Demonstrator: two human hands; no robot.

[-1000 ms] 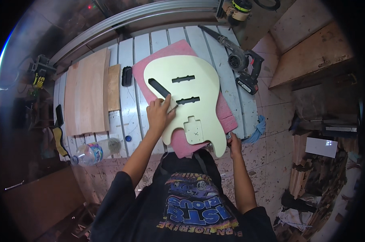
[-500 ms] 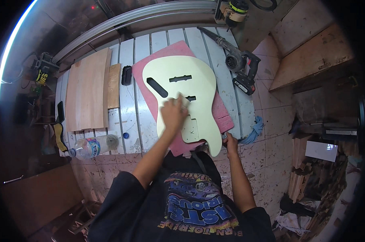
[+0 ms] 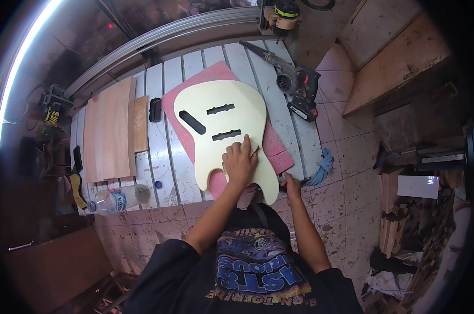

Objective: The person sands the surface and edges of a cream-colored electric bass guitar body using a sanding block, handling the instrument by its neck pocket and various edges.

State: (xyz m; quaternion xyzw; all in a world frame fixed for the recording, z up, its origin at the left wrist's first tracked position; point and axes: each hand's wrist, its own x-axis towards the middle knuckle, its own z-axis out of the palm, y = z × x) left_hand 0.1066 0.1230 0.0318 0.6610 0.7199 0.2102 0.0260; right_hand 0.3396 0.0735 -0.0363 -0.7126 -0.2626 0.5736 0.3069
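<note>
A cream guitar body (image 3: 221, 99) with dark routed cavities lies flat, its horns toward me, on a pink mat (image 3: 177, 112). My left hand (image 3: 240, 161) presses on it below the lower cavity, index finger stretched forward, covering part of the neck pocket. A small pale piece with a dark edge (image 3: 255, 149) shows beside those fingers; its kind is unclear. My right hand (image 3: 292, 187) is closed at the worktable's (image 3: 182, 186) front edge, just beyond the mat's corner. What its fingers grip is hidden.
A cordless blower (image 3: 294, 81) lies at the far right, a blue cloth (image 3: 323, 167) at the right edge. Wooden boards (image 3: 109, 131), a black oblong case (image 3: 155, 110), a plastic bottle (image 3: 114, 200) and a blue cap (image 3: 158, 184) are on the left. A metal rail (image 3: 169, 34) runs behind.
My left hand has moved from the lower cavity toward the right horn, uncovering that cavity. The right hand stays at the table edge. The whole view has shifted slightly.
</note>
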